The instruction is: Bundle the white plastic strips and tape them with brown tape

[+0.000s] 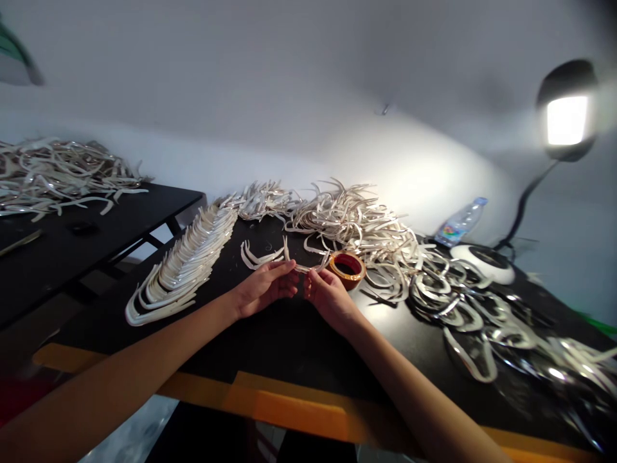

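My left hand [267, 286] and my right hand [330, 297] meet near the middle of the black table. A thin, pale curved strip [303, 268] is pinched between the fingertips of both, and its ends bend upward. Just beyond my left hand lie a few loose white curved strips [253, 258]. Close to my right hand sits a roll of orange tape [355, 282]. On the left, many similar strips are nested in a long neat row [190, 257]. A tangled heap of strips [357, 218] fills the back of the table.
Shiny dark-and-white curved pieces [467, 315] spread over the right side. A plastic bottle [460, 223] leans near a lit lamp [567, 119] and its white base [482, 262]. Orange tape [299, 411] lines the front edge. Another table [120, 218] at left bears more strips.
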The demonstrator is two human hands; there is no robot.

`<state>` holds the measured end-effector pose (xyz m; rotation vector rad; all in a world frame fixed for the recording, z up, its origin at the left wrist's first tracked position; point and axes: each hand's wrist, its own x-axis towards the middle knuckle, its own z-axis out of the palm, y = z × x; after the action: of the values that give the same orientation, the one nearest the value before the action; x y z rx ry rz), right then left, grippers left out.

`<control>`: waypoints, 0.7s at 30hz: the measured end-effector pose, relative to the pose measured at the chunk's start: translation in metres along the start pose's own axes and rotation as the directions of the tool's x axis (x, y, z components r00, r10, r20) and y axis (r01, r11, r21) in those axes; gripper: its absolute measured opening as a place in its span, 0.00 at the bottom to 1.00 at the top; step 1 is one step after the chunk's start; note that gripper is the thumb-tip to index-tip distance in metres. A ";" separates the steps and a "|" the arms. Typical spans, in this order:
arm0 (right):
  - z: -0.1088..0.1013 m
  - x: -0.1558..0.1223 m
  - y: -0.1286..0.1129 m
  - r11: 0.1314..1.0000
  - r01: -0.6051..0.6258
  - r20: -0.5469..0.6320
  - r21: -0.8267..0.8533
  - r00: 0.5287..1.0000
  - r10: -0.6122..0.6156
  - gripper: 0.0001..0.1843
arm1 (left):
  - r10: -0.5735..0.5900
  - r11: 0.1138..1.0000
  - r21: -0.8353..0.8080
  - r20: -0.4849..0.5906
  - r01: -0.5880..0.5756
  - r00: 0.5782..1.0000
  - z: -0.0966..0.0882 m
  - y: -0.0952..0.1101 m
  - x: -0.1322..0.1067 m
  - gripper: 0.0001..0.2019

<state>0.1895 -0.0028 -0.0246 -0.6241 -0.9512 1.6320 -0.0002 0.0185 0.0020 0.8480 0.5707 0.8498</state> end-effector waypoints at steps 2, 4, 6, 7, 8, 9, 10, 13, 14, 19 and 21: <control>-0.001 0.000 0.001 1.000 0.007 0.031 0.020 1.000 -0.008 0.15 | 0.003 1.000 -0.014 0.022 -0.003 1.000 0.000 0.000 -0.001 0.11; -0.001 0.000 0.002 1.000 0.012 0.054 0.028 0.998 -0.014 0.14 | 0.011 1.000 -0.024 0.035 -0.010 0.999 0.001 0.000 -0.001 0.12; -0.001 -0.001 0.001 1.000 0.011 0.065 0.026 0.998 -0.013 0.14 | 0.015 0.999 -0.037 0.037 -0.013 0.999 0.002 0.000 -0.001 0.12; -0.001 -0.001 0.001 1.000 0.008 0.066 0.022 0.998 -0.010 0.14 | 0.015 0.999 -0.043 0.035 -0.014 0.999 0.002 0.000 -0.001 0.12; -0.001 -0.001 0.000 1.000 0.004 0.065 0.017 0.998 -0.005 0.14 | 0.017 0.999 -0.048 0.034 -0.016 0.999 0.002 0.000 0.000 0.12; -0.001 -0.001 0.000 1.000 0.001 0.061 0.013 0.998 -0.002 0.15 | 0.021 0.999 -0.049 0.035 -0.019 0.999 0.001 -0.001 0.000 0.12; 0.000 -0.001 -0.001 1.000 -0.002 0.057 0.010 0.998 0.001 0.15 | 0.025 0.999 -0.045 0.039 -0.023 0.999 0.001 -0.001 0.000 0.12; 0.001 -0.002 -0.003 1.000 0.002 0.053 0.009 0.999 -0.002 0.15 | 0.033 0.999 -0.021 0.052 -0.032 0.998 -0.001 -0.002 0.001 0.13; 0.001 -0.002 -0.004 1.000 0.005 0.054 0.012 0.999 -0.005 0.15 | 0.035 0.999 -0.018 0.055 -0.034 0.998 -0.002 -0.002 0.001 0.13; 0.003 -0.004 -0.006 0.999 0.004 0.058 0.032 0.998 -0.006 0.14 | 0.045 0.998 -0.038 0.076 -0.042 0.996 -0.001 -0.003 -0.001 0.13; 0.002 -0.003 -0.006 1.000 0.000 0.058 0.031 0.998 -0.002 0.15 | 0.042 0.998 -0.051 0.074 -0.039 0.996 0.000 -0.003 -0.002 0.13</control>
<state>0.1914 -0.0062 -0.0190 -0.5575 -0.9660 1.6684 0.0003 0.0159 -0.0001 0.8454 0.4663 0.8618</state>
